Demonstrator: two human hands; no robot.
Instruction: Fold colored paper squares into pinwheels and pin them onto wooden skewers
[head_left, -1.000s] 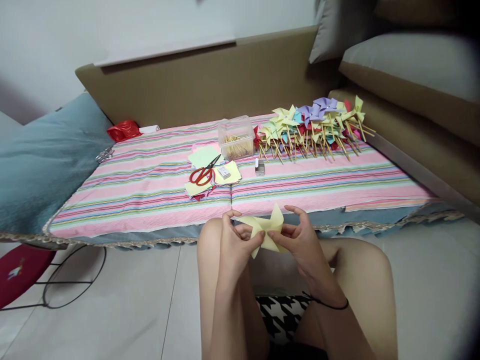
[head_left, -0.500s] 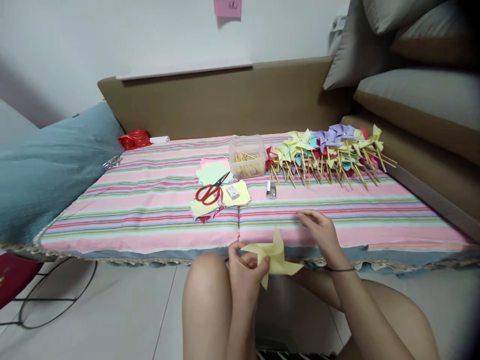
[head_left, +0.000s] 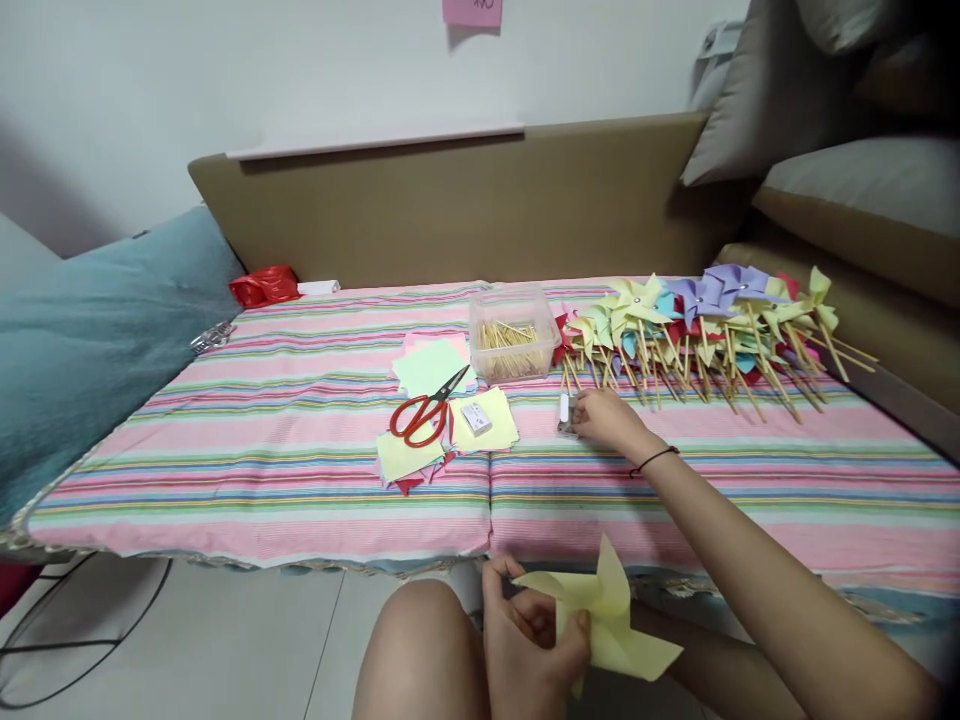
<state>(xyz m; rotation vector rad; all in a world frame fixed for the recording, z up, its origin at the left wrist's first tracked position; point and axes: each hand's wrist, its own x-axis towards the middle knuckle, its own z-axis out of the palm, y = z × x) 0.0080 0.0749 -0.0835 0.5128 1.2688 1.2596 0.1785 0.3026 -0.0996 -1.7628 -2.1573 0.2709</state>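
Pale-yellow folded-paper pinwheel (head_left: pixel 613 622), five o'clock — pinched near its centre by the left hand (head_left: pixel 536 645), presumably so the folds stay gathered. Right hand (head_left: pixel 609 416), twelve o'clock from it: fingers curled at small grey-and-white box (head_left: pixel 565 409), grip unclear. Surface: pink multi-striped cloth (head_left: pixel 262 475); beyond, upright tan panel (head_left: pixel 420 220), white wall (head_left: pixel 322 75).
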